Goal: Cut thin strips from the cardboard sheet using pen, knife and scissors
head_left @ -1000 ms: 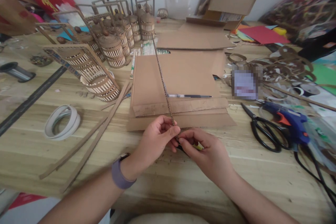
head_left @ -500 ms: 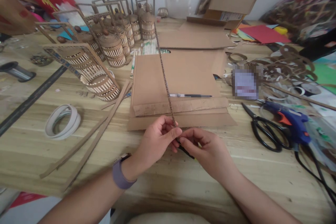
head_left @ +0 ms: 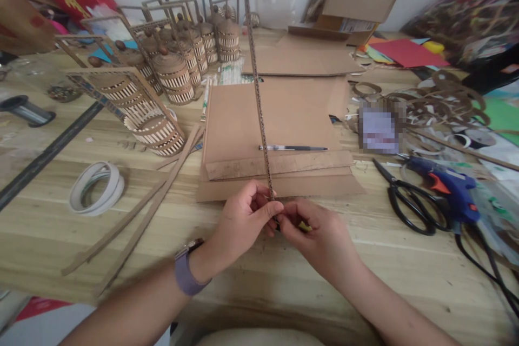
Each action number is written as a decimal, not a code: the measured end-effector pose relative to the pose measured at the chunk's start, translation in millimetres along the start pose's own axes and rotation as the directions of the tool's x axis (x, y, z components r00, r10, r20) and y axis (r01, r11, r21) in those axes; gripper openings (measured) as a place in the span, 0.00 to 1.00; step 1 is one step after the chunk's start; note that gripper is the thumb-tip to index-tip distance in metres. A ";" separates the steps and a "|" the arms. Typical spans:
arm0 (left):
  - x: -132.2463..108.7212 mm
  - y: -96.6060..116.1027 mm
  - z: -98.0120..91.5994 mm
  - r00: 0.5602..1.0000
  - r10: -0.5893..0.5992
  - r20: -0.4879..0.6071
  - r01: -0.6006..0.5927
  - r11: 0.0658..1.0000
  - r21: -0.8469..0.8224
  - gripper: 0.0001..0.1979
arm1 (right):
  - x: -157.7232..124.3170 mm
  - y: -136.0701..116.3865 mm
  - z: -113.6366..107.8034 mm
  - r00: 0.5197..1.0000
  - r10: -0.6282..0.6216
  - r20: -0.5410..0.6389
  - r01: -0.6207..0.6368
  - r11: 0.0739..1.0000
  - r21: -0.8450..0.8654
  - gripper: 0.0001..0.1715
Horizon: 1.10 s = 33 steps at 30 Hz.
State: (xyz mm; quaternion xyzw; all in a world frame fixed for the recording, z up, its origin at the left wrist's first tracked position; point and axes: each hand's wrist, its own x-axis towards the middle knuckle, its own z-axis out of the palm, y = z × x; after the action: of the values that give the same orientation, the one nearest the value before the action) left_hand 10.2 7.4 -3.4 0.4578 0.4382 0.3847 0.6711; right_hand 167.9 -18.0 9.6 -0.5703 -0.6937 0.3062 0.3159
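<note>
Its far tip raised higher, the cardboard strip (head_left: pixel 259 104) now slants above the cardboard sheets (head_left: pixel 298 113), pinched in your left hand (head_left: pixel 245 213) beside your right hand (head_left: pixel 320 230), whose bent fingers' hold cannot be told.

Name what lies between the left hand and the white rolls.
Two long cardboard strips lie between the left hand and the white rolls, in the head view.
</note>
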 end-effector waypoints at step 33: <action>-0.3 -2.1 0.3 0.998 0.055 0.035 -0.061 0.977 0.206 0.15 | 4.8 6.2 0.4 0.996 0.083 0.039 -0.083 0.997 -0.002 0.08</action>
State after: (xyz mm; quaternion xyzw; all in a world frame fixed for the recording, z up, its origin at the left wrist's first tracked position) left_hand 10.7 6.4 -5.2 0.5433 0.4525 0.3497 0.6147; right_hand 170.5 -12.3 4.9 -0.5926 -0.6754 0.3299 0.2894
